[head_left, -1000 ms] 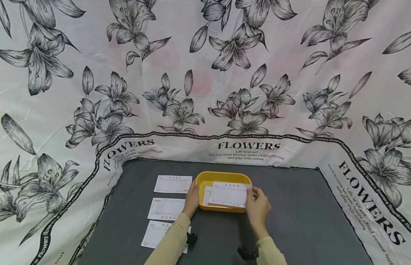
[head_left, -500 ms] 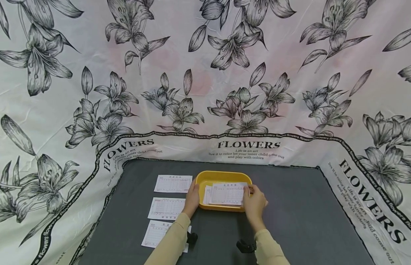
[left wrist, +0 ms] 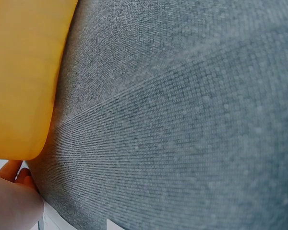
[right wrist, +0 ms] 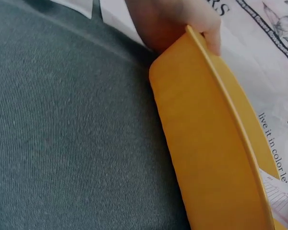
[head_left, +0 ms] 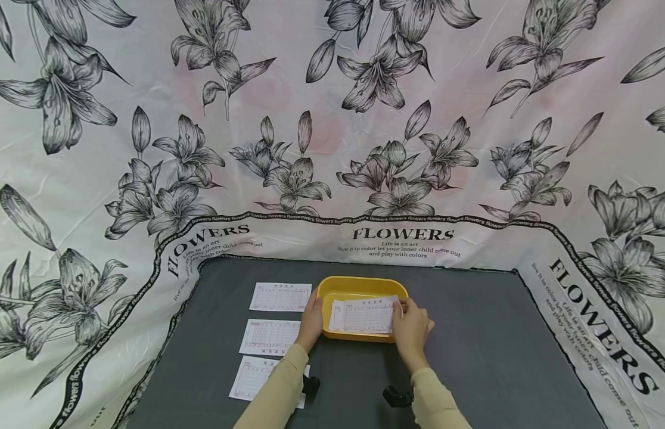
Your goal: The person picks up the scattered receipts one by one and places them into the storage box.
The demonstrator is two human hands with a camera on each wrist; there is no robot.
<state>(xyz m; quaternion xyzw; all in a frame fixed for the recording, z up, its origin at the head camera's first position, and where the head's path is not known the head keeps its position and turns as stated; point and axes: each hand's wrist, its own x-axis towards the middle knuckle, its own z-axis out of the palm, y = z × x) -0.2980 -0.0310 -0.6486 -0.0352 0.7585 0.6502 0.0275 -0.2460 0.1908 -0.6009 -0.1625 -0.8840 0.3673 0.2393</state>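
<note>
My left hand (head_left: 311, 322) grips the left end of a yellow plastic tray (head_left: 359, 286); in the right wrist view that hand (right wrist: 182, 19) has its thumb over the rim. Inside the tray lie white printed paper forms (head_left: 367, 316) with table grids, overlapping one another. My right hand (head_left: 412, 330) is at the tray's right end and pinches the upper form by its right edge, thumb on top. Only a fingertip of it shows at the edge of the right wrist view, beside the form (right wrist: 277, 194). The left wrist view shows the tray's outer wall (left wrist: 24, 86).
Three more printed forms lie in a column left of the tray: a far one (head_left: 280, 297), a middle one (head_left: 268, 337) and a near one (head_left: 249, 378), partly under the left sleeve. The dark grey table cloth (head_left: 488, 345) meets a flower-printed sheet (head_left: 407, 238) behind.
My right hand has shifted slightly left with the pinched form, which now lies lower and more level with the form beneath, its right side tilted up. My left hand stays at the tray.
</note>
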